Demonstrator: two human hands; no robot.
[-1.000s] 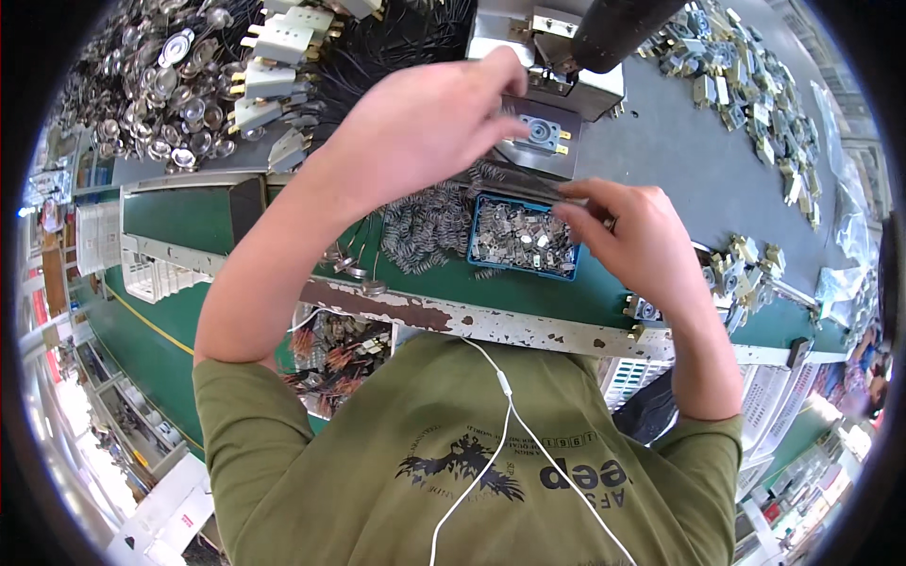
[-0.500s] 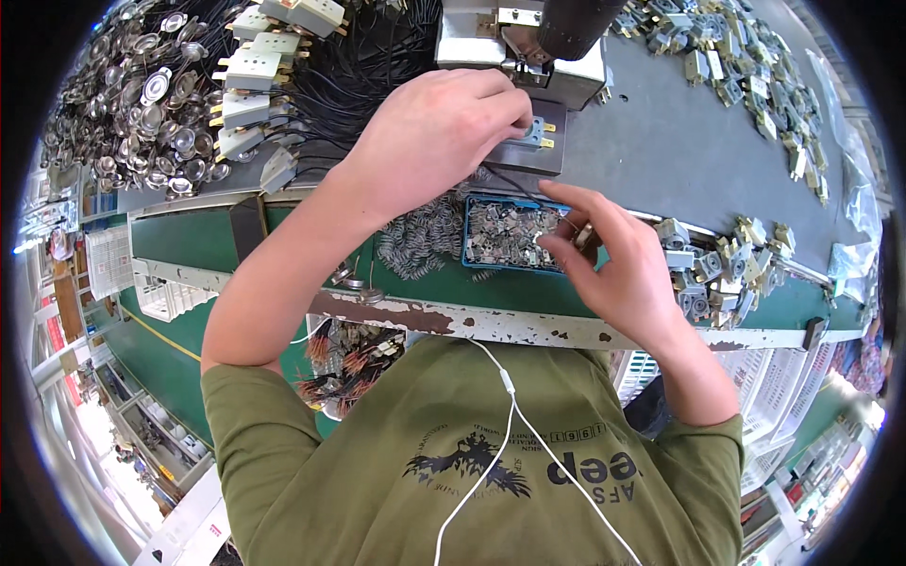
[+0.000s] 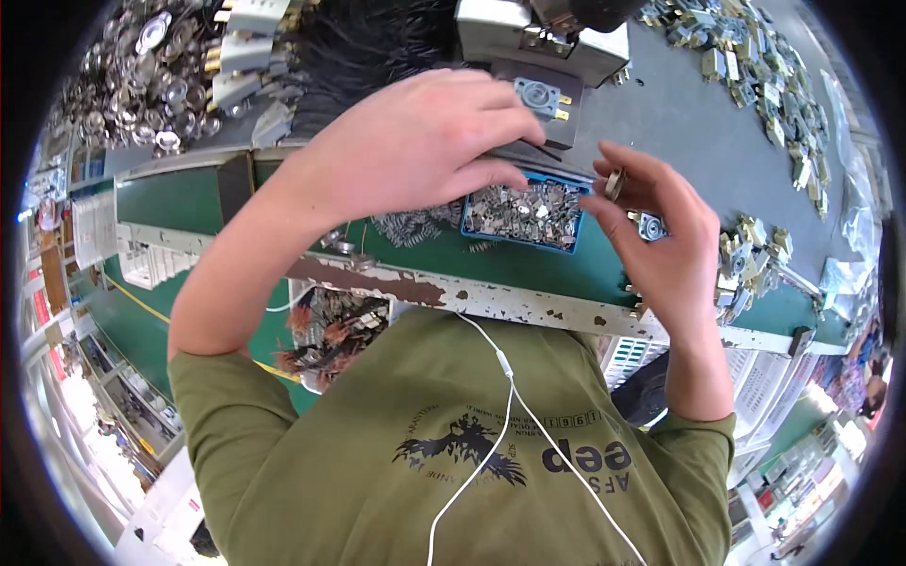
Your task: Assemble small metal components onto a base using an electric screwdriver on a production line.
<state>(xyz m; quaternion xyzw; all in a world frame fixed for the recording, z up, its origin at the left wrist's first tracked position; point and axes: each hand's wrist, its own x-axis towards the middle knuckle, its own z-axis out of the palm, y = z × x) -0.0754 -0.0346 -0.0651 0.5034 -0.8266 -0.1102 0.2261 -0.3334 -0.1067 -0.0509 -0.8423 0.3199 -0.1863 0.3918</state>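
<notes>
My left hand (image 3: pixel 448 137) hovers over the near side of the work surface, thumb and fingers apart, with nothing seen between them. A dark wire (image 3: pixel 542 149) shows just past its fingertips. Beyond them, a grey plug housing (image 3: pixel 536 98) with two brass prongs lies on the metal block under the press. Between thumb and fingers of my right hand (image 3: pixel 672 222) is a small round metal cap (image 3: pixel 614 183). A blue tray (image 3: pixel 574 247) full of small metal clips sits between my hands. Below the right palm, a grey plug housing (image 3: pixel 648 226) shows.
Metal caps (image 3: pixel 175 90) are heaped at the far left, beside grey plugs (image 3: pixel 247 52) with black cords. Left of the tray is a pile of springs (image 3: pixel 411 224). The press (image 3: pixel 543 38) stands at the back; more housings (image 3: pixel 736 66) lie far right and near right (image 3: pixel 750 250).
My left hand has come away from the plug housing on the block and opened toward me, leaving that housing in sight. My right hand has shifted right, still with the metal cap.
</notes>
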